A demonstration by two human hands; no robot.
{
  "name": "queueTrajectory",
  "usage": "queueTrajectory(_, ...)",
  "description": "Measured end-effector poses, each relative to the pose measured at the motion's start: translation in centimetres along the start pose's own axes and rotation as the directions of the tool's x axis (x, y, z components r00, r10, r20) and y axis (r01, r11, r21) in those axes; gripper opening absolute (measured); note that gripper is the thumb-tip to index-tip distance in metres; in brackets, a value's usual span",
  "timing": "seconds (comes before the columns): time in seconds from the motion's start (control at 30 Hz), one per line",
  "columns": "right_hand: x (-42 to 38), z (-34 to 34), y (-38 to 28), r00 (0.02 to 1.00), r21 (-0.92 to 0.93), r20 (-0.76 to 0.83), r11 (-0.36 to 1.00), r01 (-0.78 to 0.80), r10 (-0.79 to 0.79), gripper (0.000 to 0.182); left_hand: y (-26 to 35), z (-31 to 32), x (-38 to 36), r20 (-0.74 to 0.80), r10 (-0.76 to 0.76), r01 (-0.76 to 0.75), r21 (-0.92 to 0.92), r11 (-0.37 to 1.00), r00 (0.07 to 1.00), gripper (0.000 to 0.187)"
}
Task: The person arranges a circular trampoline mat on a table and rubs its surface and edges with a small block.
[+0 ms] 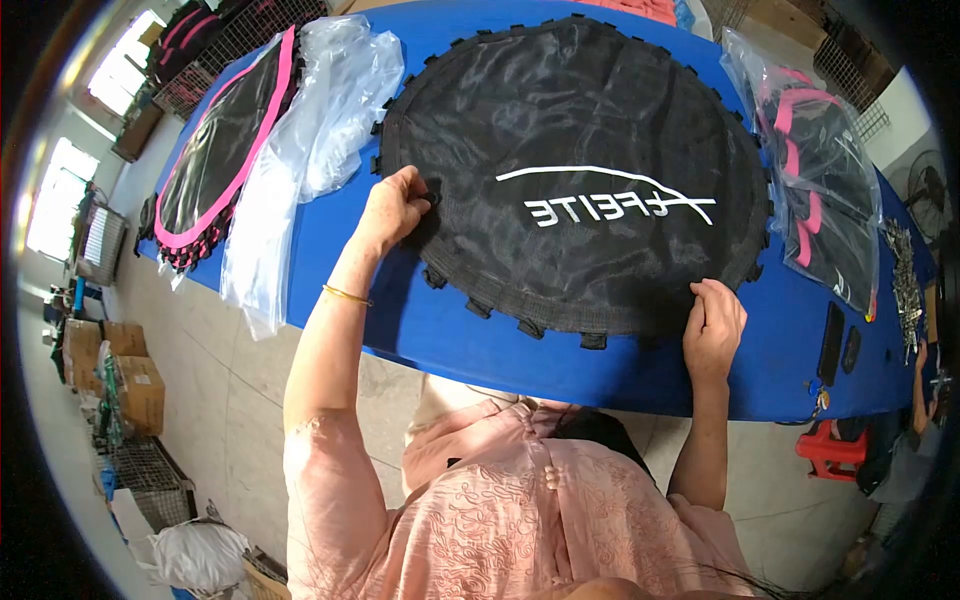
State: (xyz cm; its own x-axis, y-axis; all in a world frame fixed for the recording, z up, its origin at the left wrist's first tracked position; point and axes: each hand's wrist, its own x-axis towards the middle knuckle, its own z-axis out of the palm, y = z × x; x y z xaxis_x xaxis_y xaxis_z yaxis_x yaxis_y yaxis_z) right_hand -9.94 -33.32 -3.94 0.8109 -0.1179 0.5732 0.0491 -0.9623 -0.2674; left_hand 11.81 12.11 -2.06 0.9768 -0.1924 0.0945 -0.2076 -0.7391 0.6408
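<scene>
A round black trampoline mat with white lettering lies across the blue table, its edge ringed with webbing tabs. At its left edge my left hand is closed, pinching the rim between thumb and fingers. My right hand is at the near right edge, its fingers curled over the rim. The thumb of that hand is mostly hidden. The lettering appears upside down from my side.
Clear plastic bags and a black mat with pink trim lie on the left. Bagged black-and-pink pieces lie right, near a black phone and a pile of metal parts. A red stool stands below the blue table.
</scene>
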Motion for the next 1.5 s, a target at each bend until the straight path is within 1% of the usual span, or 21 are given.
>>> queueTrajectory(0.1,0.0,-0.1,0.0,1.000,-0.007,0.007,1.000,0.002,-0.002,0.017,-0.9,-0.2,1.3,-0.067,0.018,-0.016,0.028,0.999,0.998,0.023)
queueTrajectory(0.13,0.0,0.0,0.0,1.000,-0.008,0.008,1.000,0.001,-0.001,0.017,-1.1,-0.4,1.7,-0.066,0.018,-0.017,0.027,0.999,0.998,0.023)
queueTrajectory(0.2,0.0,0.0,0.1,1.000,-0.010,0.022,1.000,-0.011,0.012,0.016,-1.4,-0.6,2.5,-0.126,0.008,-0.001,0.059,0.998,0.992,0.023)
queueTrajectory(0.23,0.0,0.0,0.1,1.000,-0.012,0.021,1.000,-0.011,0.012,0.016,-1.5,-0.6,3.0,-0.156,0.034,-0.020,0.090,0.996,0.987,0.022)
queueTrajectory(0.33,0.1,0.0,-0.1,0.999,-0.030,0.035,1.000,-0.010,0.011,0.016,-1.8,-0.7,4.3,-0.174,0.014,0.009,0.129,0.992,0.985,0.021)
queueTrajectory(0.47,0.2,-0.2,-0.3,0.999,-0.037,0.044,0.999,-0.006,0.007,0.017,-2.2,-0.1,5.8,-0.217,0.033,-0.012,0.094,0.995,0.976,0.021)
queueTrajectory(0.53,0.2,-0.2,-0.4,0.999,-0.048,0.039,0.999,-0.002,0.004,0.017,-2.3,0.5,6.7,-0.299,0.066,-0.034,0.111,0.993,0.952,0.020)
queueTrajectory(0.63,0.1,0.1,-0.2,0.999,-0.049,0.035,0.999,0.018,-0.016,0.018,-1.9,1.3,7.9,-0.317,0.070,-0.036,0.111,0.993,0.946,0.020)
queueTrajectory(0.73,0.2,0.0,-0.2,1.000,-0.040,0.024,0.999,0.020,-0.019,0.019,-0.9,1.9,8.6,-0.290,0.058,-0.024,0.120,0.992,0.955,0.019)
queueTrajectory(0.8,0.3,-0.1,-0.4,1.000,-0.037,0.024,0.999,0.003,-0.002,0.018,-0.2,2.5,8.9,-0.239,0.045,-0.019,0.109,0.994,0.970,0.019)
queueTrajectory(0.93,0.3,-0.1,-0.3,1.000,-0.021,0.000,1.000,-0.010,0.010,0.017,1.1,3.5,8.5,-0.171,0.083,-0.072,0.068,0.995,0.982,0.020)
queueTrajectory(1.0,0.2,0.0,-0.3,1.000,-0.020,-0.012,1.000,-0.016,0.016,0.017,1.6,3.8,8.0,-0.152,0.095,-0.088,0.051,0.995,0.984,0.021)
queueTrajectory(1.07,0.1,0.1,-0.2,1.000,-0.005,-0.022,1.000,0.002,-0.002,0.017,2.4,4.1,7.2,-0.152,0.141,-0.135,0.050,0.990,0.978,0.021)
queueTrajectory(1.1,0.0,0.4,0.0,0.999,-0.012,-0.034,1.000,0.019,-0.019,0.018,2.7,4.2,6.7,-0.134,0.123,-0.122,0.022,0.992,0.983,0.019)
queueTrajectory(1.2,0.0,0.3,0.0,0.998,-0.004,-0.043,0.999,0.037,-0.037,0.019,3.6,4.2,5.0,-0.098,0.136,-0.135,0.021,0.991,0.986,0.019)
queueTrajectory(1.23,0.1,0.4,0.0,0.997,0.003,-0.055,0.999,0.053,-0.053,0.018,3.9,4.2,4.4,-0.078,0.106,-0.105,0.007,0.994,0.991,0.019)
queueTrajectory(1.27,0.1,0.4,0.1,0.997,0.000,-0.063,0.999,0.053,-0.053,0.018,4.2,4.2,3.7,-0.082,0.113,-0.113,0.007,0.994,0.990,0.019)
queueTrajectory(1.37,-0.1,0.7,0.3,0.996,0.001,-0.068,0.999,0.055,-0.054,0.016,5.2,3.8,1.4,-0.009,0.173,-0.173,0.040,0.984,0.985,0.019)
queueTrajectory(1.4,-0.1,0.8,0.4,0.997,0.001,-0.060,0.999,0.050,-0.049,0.015,5.9,3.7,0.4,0.025,0.171,-0.172,0.043,0.984,0.985,0.020)
queueTrajectory(1.47,-0.1,0.9,0.6,0.997,-0.005,-0.057,0.999,0.045,-0.045,0.014,7.0,4.1,-1.5,-0.004,0.237,-0.237,0.026,0.971,0.971,0.020)
queueTrajectory(1.5,-0.1,1.1,0.6,0.997,-0.004,-0.064,0.999,0.043,-0.043,0.013,7.7,4.2,-2.7,0.009,0.281,-0.281,-0.015,0.960,0.960,0.019)
